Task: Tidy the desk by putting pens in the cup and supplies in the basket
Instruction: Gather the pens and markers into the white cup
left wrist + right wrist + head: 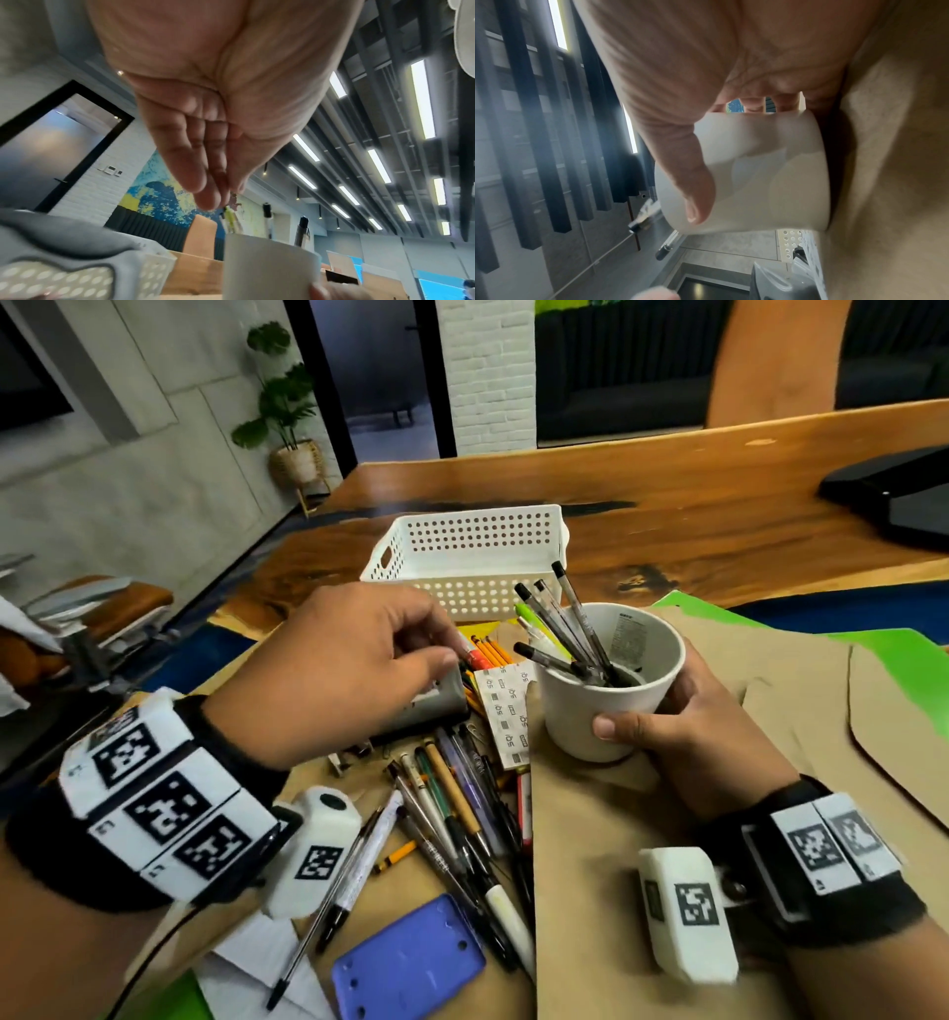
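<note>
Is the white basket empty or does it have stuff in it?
Cannot tell fully. The basket shows nothing on the visible part of its floor, but its near wall hides the rest.

1. The basket (pixel 464 557) is set on the tabletop (pixel 693 516), behind everything else.
2. The cup (pixel 611 683) is placed in front of the basket, to its right, on brown paper (pixel 642 891).
3. Several pens (pixel 570 624) are stood in the cup, leaning left.
4. A pile of loose pens (pixel 452 814) is spread left of the paper, in front of the basket.
5. A pouch (pixel 431 706) is laid behind that pile, left of the cup.
6. A sticker sheet (pixel 506 711) is found between pouch and cup.
7. A flat plate (pixel 408 963) is laid nearest the viewer, in front of the pile.
</note>
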Tool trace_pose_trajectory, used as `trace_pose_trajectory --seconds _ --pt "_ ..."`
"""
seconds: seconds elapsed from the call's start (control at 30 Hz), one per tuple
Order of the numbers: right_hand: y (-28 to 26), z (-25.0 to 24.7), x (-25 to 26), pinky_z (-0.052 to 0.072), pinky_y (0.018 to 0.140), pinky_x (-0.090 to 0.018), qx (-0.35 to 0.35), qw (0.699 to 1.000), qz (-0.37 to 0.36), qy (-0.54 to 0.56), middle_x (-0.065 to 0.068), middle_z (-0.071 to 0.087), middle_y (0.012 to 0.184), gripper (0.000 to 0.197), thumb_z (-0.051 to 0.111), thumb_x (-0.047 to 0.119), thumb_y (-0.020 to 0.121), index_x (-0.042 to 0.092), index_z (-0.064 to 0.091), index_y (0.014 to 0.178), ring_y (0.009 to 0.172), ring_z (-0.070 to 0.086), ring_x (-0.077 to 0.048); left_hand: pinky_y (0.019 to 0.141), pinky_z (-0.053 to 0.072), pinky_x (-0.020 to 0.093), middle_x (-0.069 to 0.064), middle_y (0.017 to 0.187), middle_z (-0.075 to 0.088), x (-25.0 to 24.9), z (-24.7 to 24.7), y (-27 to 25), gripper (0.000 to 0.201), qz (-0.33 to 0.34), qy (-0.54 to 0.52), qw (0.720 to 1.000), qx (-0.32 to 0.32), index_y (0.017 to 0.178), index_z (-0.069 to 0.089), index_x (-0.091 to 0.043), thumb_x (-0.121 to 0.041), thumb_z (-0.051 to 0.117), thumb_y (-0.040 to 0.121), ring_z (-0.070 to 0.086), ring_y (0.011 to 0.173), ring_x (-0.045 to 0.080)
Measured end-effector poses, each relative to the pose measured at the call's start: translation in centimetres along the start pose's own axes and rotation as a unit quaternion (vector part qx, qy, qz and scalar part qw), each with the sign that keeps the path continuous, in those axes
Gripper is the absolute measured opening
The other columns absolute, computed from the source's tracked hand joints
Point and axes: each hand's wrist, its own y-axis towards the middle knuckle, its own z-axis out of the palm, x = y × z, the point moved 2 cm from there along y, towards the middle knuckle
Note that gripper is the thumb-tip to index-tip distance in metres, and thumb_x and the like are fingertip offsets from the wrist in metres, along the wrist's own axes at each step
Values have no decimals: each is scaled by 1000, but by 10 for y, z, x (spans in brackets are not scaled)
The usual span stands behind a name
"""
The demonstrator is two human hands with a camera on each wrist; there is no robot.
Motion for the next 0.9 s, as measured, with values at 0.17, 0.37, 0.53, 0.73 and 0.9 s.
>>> trace_pose_trajectory --seconds 0.17,0.37,0.53,0.73,0.9 --pt "-1 1 1 50 103 -39 2 1000 -1 3 -7 63 133 94 84 -1 55 18 48 140 125 59 -27 63 52 22 -23 70 69 57 18 -33 17 -93 191 942 259 79 71 -34 -49 77 82 63 66 -6" --pt "-1 3 2 50 103 -39 0 1000 6 -2 -7 64 132 92 79 -3 56 17 47 140 124 59 -26 62 53 28 -14 68 68 87 41 -54 37 -150 174 935 271 79 66 -31 -64 80 70 64 60 0" --pt "-1 3 2 46 107 -45 -3 1000 0 8 -8 63 134 89 73 -7 59 15 45 142 126 58 -29 66 54 34 -9 70 69 85 50 -55 32 -135 141 945 262 82 62 -29 -53 81 74 64 63 5" --pt "0 4 2 44 107 -48 9 1000 6 2 -10 63 134 93 77 -3 56 14 45 142 126 58 -30 57 49 24 -12 69 71 89 53 -52 27 -136 66 962 229 81 66 -27 -42 87 73 59 54 -2" --pt "-1 3 3 44 108 -47 3 1000 2 9 -9 63 134 97 86 8 51 16 48 140 126 58 -29 66 62 31 -5 77 76 79 24 -34 4 -124 -68 984 109 90 77 -27 -24 78 87 73 69 12"
